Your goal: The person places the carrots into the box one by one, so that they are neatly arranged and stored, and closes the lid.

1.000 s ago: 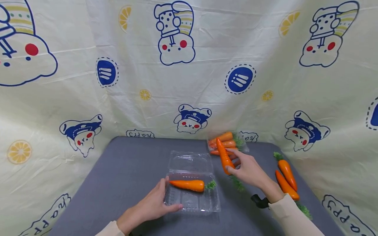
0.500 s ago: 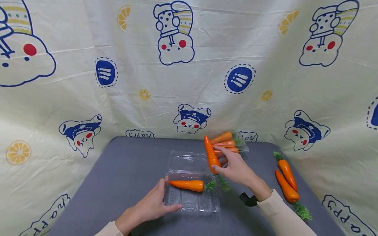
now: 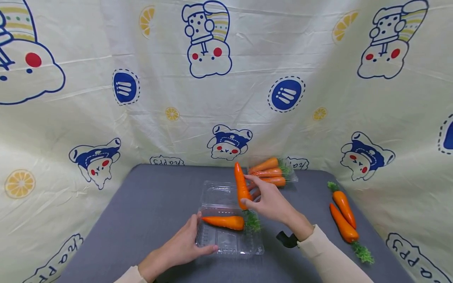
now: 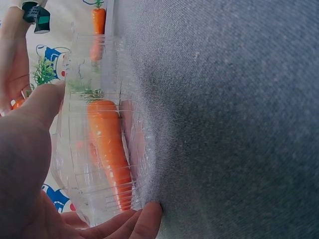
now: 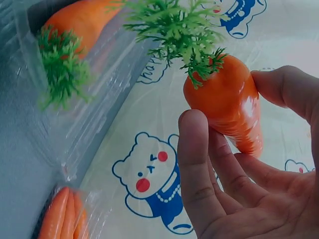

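Right now we see the held carrot (image 3: 241,184) gripped in the right hand (image 3: 270,200), thumb on one flank and fingers on the other, its tip up and its greens hanging over the box (image 3: 240,241). Beneath, the lying carrot (image 3: 223,223) stretches across the box, its tip near the left wall. We find the left hand (image 3: 184,237) spread round the near left corner, fingers along the side and thumb at the front edge. The two hands are well apart. A strip of table (image 3: 155,212) runs between the box and the far edge; a wider stretch reaches the left edge.

Half a second ago, we had the held carrot farther right, its greens beyond the right rim; now they cover the lying carrot's greens, while the left hand and box match the earlier view.

The box is clear, ribbed plastic, its lid (image 3: 219,194) folded back. We see glossy, tapering orange carrots with feathery greens, and grey woven cloth under everything. Behind, a clear pack (image 3: 291,177) holds three more; near the right edge two loose carrots (image 3: 345,210) lie side by side. A creased, printed sheet (image 3: 244,102) hangs beyond.
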Tool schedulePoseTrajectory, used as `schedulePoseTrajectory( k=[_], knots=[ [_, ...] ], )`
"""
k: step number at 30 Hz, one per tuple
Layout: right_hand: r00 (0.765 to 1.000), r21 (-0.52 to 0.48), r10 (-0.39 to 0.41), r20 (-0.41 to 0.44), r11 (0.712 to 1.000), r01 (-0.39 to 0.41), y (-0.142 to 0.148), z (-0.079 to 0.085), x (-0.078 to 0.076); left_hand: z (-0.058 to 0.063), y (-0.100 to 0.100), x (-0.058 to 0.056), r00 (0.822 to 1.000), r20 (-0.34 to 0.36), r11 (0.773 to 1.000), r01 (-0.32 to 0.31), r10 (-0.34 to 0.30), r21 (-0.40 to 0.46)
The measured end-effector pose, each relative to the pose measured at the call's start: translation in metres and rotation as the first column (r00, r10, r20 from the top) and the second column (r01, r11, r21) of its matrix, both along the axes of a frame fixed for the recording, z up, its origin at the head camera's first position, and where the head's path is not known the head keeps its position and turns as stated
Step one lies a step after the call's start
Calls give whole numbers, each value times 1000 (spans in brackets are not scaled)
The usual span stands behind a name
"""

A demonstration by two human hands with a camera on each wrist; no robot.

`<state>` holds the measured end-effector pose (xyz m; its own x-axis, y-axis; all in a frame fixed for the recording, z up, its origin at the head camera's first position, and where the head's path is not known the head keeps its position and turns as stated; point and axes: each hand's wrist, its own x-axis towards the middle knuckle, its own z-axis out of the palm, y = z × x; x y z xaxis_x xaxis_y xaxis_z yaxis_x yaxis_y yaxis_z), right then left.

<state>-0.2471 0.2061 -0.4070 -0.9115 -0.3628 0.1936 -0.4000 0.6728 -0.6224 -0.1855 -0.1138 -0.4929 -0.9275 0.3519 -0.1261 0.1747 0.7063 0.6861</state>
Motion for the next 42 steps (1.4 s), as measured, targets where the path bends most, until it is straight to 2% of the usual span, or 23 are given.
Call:
schedulePoseTrajectory(
  k=[14,25,35,42],
  knots=[
    [996,-17,46,74,999,-45,-13,-7,3,0,-2,-1,1000,15,1000,-4,5,-6],
    [987,21,81,140,996,-85,-15,-17,3,-1,-2,0,1000,-5,1000,8,-8,6],
    [966,40,165,198,984,-176,-18,-27,2,0,-2,0,1000,-3,1000,14,-14,12],
    [958,87,206,202,970,-227,-18,-30,2,0,-2,1,1000,-17,1000,21,-21,16]
  ],
)
